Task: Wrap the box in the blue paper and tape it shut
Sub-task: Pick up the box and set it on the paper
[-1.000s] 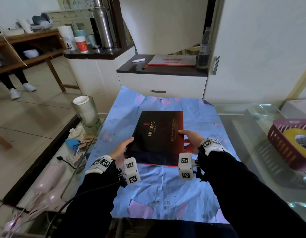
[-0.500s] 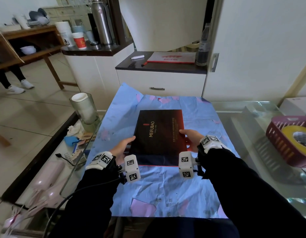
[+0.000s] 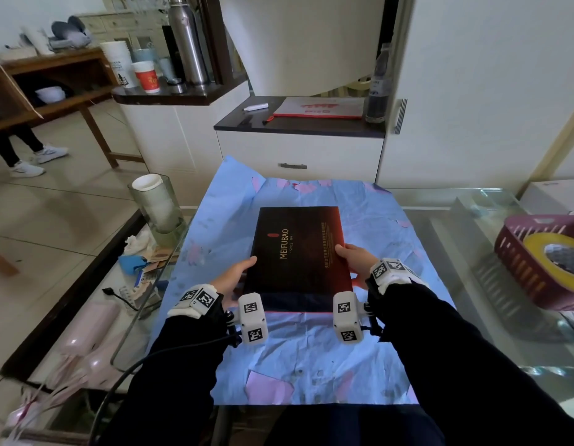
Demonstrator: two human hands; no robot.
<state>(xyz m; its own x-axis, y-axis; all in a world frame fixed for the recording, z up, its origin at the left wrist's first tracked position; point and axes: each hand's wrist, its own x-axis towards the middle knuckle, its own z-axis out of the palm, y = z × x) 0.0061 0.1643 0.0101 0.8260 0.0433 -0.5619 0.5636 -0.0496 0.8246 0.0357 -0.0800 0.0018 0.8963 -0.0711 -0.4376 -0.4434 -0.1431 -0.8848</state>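
Black box (image 3: 298, 259), flat on mid blue paper (image 3: 311, 358), is gripped at its L edge by left hand (image 3: 234, 276) and at its R edge by right hand (image 3: 353, 262), thumbs on top. Vs 1 s ago, hardly any shift is seen: box prob. being squared, no fold begun yet. Tape roll (image 3: 536, 246) is kept in basket (image 3: 517, 268), far R on glass table (image 3: 456, 317).

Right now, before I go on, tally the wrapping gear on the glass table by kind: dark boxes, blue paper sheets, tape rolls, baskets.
dark box: 1
blue paper sheet: 1
tape roll: 1
basket: 1
Total: 4
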